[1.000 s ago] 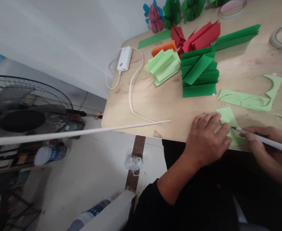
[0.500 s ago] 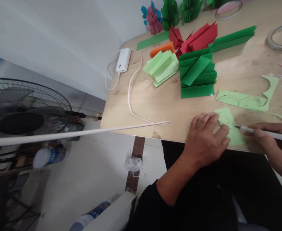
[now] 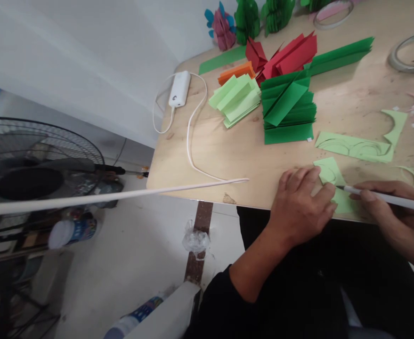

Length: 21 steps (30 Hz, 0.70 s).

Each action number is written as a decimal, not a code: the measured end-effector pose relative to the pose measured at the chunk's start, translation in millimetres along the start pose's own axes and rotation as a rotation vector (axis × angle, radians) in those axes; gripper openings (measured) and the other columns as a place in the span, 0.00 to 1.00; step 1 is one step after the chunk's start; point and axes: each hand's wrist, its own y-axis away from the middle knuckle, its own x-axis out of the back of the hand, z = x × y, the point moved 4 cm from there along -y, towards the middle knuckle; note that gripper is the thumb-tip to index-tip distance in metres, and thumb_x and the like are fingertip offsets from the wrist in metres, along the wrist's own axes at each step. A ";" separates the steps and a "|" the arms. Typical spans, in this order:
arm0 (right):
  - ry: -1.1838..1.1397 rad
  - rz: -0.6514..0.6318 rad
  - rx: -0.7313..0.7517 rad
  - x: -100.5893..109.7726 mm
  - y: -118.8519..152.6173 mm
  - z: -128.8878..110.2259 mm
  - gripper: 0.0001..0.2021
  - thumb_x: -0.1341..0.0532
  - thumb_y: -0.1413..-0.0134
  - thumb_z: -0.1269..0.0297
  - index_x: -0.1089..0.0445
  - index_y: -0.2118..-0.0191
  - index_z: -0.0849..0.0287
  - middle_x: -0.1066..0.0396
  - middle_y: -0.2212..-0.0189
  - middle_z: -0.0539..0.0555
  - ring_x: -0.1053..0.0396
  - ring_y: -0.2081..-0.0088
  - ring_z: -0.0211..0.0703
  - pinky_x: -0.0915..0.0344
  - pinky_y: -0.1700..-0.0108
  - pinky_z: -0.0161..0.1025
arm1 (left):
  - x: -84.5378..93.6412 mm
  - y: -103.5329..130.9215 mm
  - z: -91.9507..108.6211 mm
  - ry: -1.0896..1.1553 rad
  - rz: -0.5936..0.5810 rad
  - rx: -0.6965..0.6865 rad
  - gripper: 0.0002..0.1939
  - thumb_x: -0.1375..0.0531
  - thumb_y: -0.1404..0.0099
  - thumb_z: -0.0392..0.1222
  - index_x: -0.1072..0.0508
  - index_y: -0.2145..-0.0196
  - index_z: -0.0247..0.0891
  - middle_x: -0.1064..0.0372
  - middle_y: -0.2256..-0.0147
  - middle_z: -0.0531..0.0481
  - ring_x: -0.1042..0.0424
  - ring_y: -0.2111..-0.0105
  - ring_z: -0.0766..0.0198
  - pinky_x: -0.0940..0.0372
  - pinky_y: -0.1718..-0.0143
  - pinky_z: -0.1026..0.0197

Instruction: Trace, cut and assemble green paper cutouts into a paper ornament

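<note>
The light green sheet (image 3: 344,202) lies at the lower right of the frame, along the table (image 3: 228,150) edge, a curved line showing on its upper part. From where I stand, drawing looks like the step in hand: I'd press firmly near the line and turn the paper for a smooth curve. The sheet sits between the hands, just right of the left hand (image 3: 302,207), whose bent, slightly parted fingers rest on its left side. The right hand (image 3: 399,207) is closed round a white pen (image 3: 401,201), its tip at the paper.
</note>
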 end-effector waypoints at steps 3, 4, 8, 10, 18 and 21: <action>0.004 -0.002 0.027 -0.6 0.7 -0.1 0.17 0.47 0.48 0.46 0.28 0.66 0.52 0.25 0.69 0.51 0.28 0.66 0.46 0.35 0.63 0.44 | -0.4 0.0 0.0 0.004 0.001 -0.003 0.17 0.51 0.32 0.48 0.31 0.52 0.40 0.41 0.43 0.41 0.44 0.42 0.54 0.50 0.41 0.48; 0.004 -0.001 0.036 -0.7 0.9 -0.3 0.18 0.47 0.48 0.46 0.28 0.66 0.52 0.25 0.69 0.51 0.28 0.66 0.46 0.35 0.63 0.44 | -0.5 0.0 0.1 0.002 0.002 -0.006 0.17 0.51 0.33 0.48 0.31 0.52 0.40 0.40 0.43 0.41 0.44 0.42 0.54 0.49 0.42 0.48; 0.014 0.014 0.058 -0.1 1.6 -1.3 0.17 0.47 0.48 0.46 0.29 0.66 0.53 0.26 0.69 0.52 0.29 0.67 0.46 0.36 0.65 0.43 | -0.4 0.0 0.2 0.007 0.016 -0.008 0.17 0.50 0.33 0.48 0.30 0.52 0.40 0.39 0.43 0.41 0.44 0.42 0.53 0.48 0.43 0.47; 0.017 0.020 0.068 0.4 1.6 -2.3 0.17 0.46 0.48 0.47 0.29 0.66 0.53 0.26 0.70 0.52 0.28 0.67 0.46 0.35 0.65 0.43 | -0.4 0.0 0.4 0.010 0.016 -0.008 0.17 0.50 0.33 0.48 0.30 0.52 0.39 0.39 0.43 0.41 0.43 0.42 0.53 0.48 0.43 0.47; 0.027 0.033 0.099 1.0 0.6 -5.7 0.17 0.47 0.47 0.48 0.29 0.66 0.54 0.25 0.70 0.53 0.29 0.68 0.45 0.36 0.67 0.42 | 0.2 0.1 0.5 0.029 0.032 0.008 0.16 0.50 0.33 0.47 0.30 0.53 0.39 0.39 0.44 0.41 0.43 0.42 0.53 0.50 0.41 0.48; 0.032 0.036 0.113 0.6 0.4 -5.7 0.17 0.47 0.46 0.48 0.29 0.67 0.54 0.25 0.70 0.52 0.29 0.68 0.45 0.37 0.67 0.42 | 0.4 0.1 0.4 0.033 0.031 0.003 0.16 0.50 0.33 0.48 0.30 0.53 0.39 0.39 0.44 0.41 0.43 0.42 0.53 0.50 0.41 0.48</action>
